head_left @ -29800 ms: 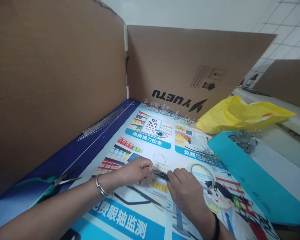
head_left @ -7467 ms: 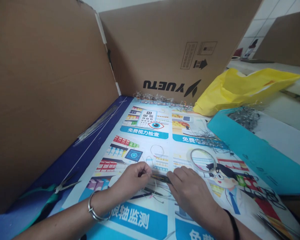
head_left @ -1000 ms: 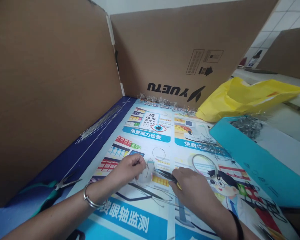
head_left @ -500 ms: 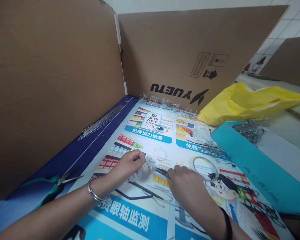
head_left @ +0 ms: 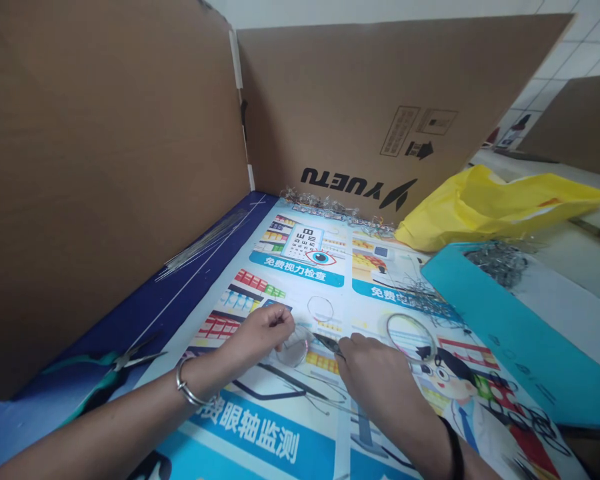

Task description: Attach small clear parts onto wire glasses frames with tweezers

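Note:
My left hand (head_left: 270, 327) is closed in a pinch, thumb against fingers. A thin wire (head_left: 307, 329) appears to run out of the pinch toward the right; it is faint. Just below the fingertips sits a clear round disc-like thing (head_left: 293, 353), whose kind I cannot make out. My right hand (head_left: 365, 363) is wrapped round a pair of pliers (head_left: 329, 344). Their dark pointed jaws face left, close to the wire; whether they touch it I cannot tell. The handles are hidden in my palm. Beyond the hands lies a thin wire ring (head_left: 321, 309).
Teal-handled pliers (head_left: 123, 361) lie at left, near straight wires (head_left: 205, 243). A larger coil (head_left: 411, 337) rests at right. Cardboard panels (head_left: 330, 87) stand behind wire scraps (head_left: 325, 200). A yellow bag (head_left: 480, 207) and a turquoise box (head_left: 510, 333) holding metal pieces (head_left: 500, 263) are right.
My left hand has shifted slightly right and down. The wire loops seen beside its fingertips now show much less. The pliers' jaws have turned slightly; my right hand barely moved.

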Demonstrator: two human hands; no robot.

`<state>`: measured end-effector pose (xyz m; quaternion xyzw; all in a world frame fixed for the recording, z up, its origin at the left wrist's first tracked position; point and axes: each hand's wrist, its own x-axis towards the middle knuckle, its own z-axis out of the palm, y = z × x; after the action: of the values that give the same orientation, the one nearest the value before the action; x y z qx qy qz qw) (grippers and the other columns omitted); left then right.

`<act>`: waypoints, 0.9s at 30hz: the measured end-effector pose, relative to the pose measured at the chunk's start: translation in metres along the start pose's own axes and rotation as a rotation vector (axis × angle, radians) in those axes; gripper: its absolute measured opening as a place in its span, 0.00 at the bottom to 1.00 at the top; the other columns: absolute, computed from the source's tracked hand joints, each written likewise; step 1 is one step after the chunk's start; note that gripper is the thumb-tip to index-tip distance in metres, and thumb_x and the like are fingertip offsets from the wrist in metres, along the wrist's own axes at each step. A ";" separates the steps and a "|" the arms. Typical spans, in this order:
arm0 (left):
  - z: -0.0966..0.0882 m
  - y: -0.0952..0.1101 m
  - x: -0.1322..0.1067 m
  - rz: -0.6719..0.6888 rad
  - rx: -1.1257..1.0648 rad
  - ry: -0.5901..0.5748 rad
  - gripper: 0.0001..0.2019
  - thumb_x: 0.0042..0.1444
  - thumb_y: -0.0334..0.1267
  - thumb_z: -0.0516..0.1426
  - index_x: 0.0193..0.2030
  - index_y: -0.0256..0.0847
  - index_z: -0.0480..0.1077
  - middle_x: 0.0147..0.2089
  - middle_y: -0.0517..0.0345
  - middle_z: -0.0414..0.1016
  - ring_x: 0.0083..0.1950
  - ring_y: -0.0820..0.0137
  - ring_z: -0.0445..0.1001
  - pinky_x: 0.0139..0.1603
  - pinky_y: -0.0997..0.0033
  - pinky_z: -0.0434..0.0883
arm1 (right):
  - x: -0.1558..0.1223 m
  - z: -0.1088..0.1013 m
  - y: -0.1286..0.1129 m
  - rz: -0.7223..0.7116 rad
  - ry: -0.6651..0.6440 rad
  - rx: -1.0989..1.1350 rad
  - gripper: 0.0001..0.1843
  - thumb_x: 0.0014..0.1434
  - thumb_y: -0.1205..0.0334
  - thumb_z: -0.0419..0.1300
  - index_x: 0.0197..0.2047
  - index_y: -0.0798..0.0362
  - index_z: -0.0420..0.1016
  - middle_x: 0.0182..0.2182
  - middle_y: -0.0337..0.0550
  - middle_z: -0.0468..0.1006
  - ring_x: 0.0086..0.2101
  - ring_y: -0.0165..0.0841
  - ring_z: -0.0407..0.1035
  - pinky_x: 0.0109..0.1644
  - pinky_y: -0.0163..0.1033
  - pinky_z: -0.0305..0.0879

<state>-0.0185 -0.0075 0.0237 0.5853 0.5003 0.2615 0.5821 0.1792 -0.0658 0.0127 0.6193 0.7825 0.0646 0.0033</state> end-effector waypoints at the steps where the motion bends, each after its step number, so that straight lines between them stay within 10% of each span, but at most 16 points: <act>1: 0.000 0.000 0.000 0.001 0.000 -0.007 0.06 0.48 0.38 0.54 0.25 0.39 0.64 0.17 0.67 0.61 0.17 0.79 0.55 0.20 0.79 0.53 | -0.001 0.001 0.002 0.014 0.006 0.008 0.07 0.57 0.66 0.55 0.28 0.52 0.72 0.24 0.43 0.75 0.25 0.34 0.69 0.23 0.36 0.42; 18: 0.002 -0.004 0.000 0.029 -0.038 -0.127 0.09 0.51 0.40 0.54 0.26 0.37 0.64 0.38 0.55 0.72 0.24 0.79 0.62 0.21 0.79 0.59 | -0.006 0.019 0.003 0.002 0.304 0.034 0.05 0.56 0.66 0.56 0.31 0.52 0.72 0.25 0.41 0.73 0.26 0.32 0.64 0.28 0.37 0.44; 27: 0.000 -0.014 0.003 0.529 0.404 -0.033 0.07 0.51 0.27 0.52 0.28 0.39 0.69 0.35 0.57 0.74 0.38 0.71 0.71 0.40 0.72 0.67 | -0.002 0.024 0.002 -0.039 0.317 0.026 0.03 0.54 0.67 0.58 0.29 0.52 0.71 0.24 0.40 0.72 0.26 0.33 0.63 0.28 0.38 0.43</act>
<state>-0.0216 -0.0075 0.0094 0.8025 0.3634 0.2895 0.3743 0.1839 -0.0654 -0.0112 0.5860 0.7858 0.1514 -0.1269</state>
